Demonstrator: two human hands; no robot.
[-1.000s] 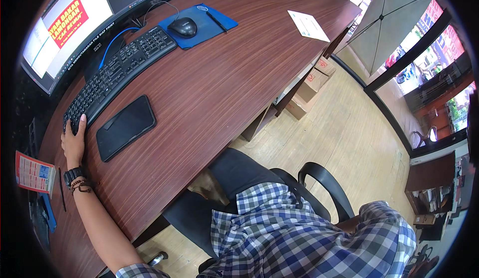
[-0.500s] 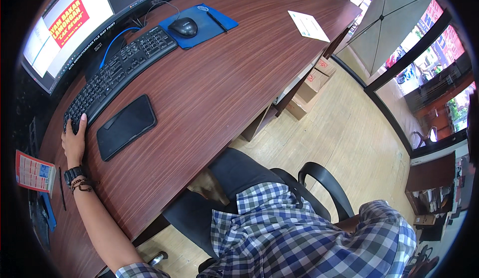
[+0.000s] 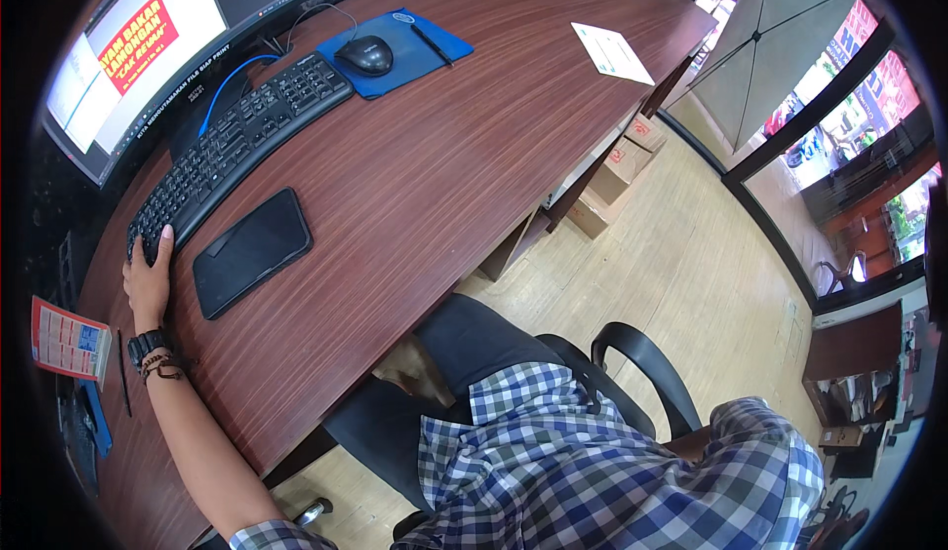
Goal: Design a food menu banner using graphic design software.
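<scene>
Nothing moved: left hand flat, fingertips on keyboard corner.

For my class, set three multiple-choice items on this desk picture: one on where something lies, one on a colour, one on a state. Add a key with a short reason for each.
1. Where does the dark phone lie?
A. On the desk just in front of the keyboard
B. On the mouse pad
C. On the floor by the cardboard boxes

2. What colour is the mouse pad?
A. Red
B. Blue
C. Green

3. What is the left hand doing?
A. Gripping the mouse
B. Lifting the phone
C. Resting at the near end of the keyboard

Key:
1 A: the phone lies flat on the wooden desk, beside the black keyboard.
2 B: the pad under the black mouse is blue.
3 C: the fingertips touch the keyboard's end keys; the mouse and phone are untouched. The right hand is out of view.
</scene>
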